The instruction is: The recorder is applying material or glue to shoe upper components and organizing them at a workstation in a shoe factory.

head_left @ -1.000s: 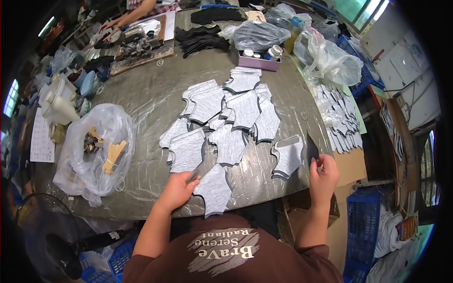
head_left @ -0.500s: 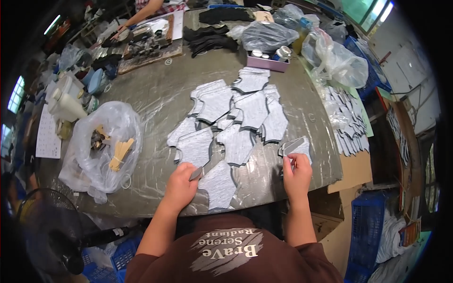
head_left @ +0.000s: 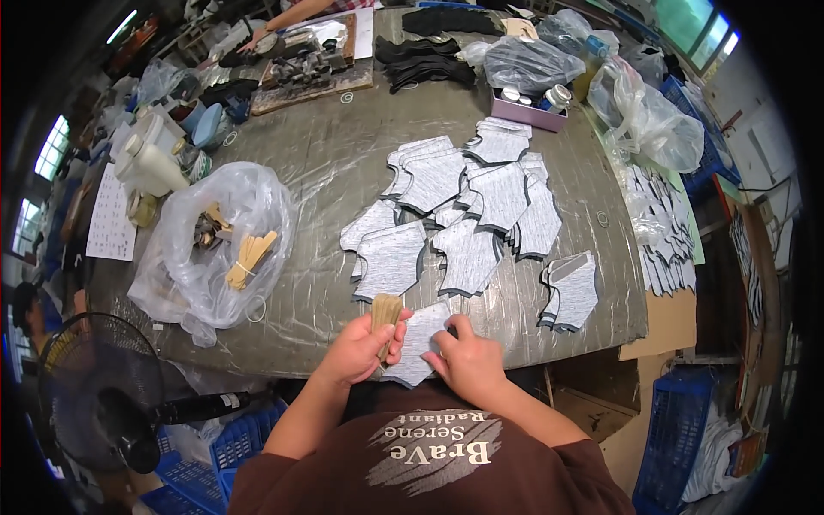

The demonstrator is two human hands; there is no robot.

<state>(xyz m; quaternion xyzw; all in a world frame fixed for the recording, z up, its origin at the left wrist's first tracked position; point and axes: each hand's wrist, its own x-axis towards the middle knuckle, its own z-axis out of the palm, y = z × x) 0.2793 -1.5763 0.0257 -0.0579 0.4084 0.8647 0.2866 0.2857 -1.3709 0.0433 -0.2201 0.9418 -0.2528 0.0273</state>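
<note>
My left hand (head_left: pixel 365 348) is closed around a tan, streaked brush-like tool (head_left: pixel 386 311), its wider end pointing up. Just right of it, my right hand (head_left: pixel 468 354) has its fingers bent at the right edge of a mottled light-grey fabric piece (head_left: pixel 419 330) by the table's front edge. Both hands partly cover this piece. Beyond them lie several overlapping stacks of similar cut fabric pieces (head_left: pixel 468 257) with dark lower layers. A smaller stack (head_left: pixel 573 293), a darker strip across its top, rests apart on the right.
A clear plastic bag (head_left: pixel 176 257) holding a banded bundle of wooden sticks (head_left: pixel 251 260) stands left. A fan (head_left: pixel 99 386) is at lower left. Farther back are a purple box (head_left: pixel 528 113) with bottles, black fabric (head_left: pixel 429 64) and another person's arm (head_left: pixel 296 15).
My right hand has left the small stack on the right and come to the nearest fabric piece. My left hand has turned, bringing the tool's tan end up. The view has shifted.
</note>
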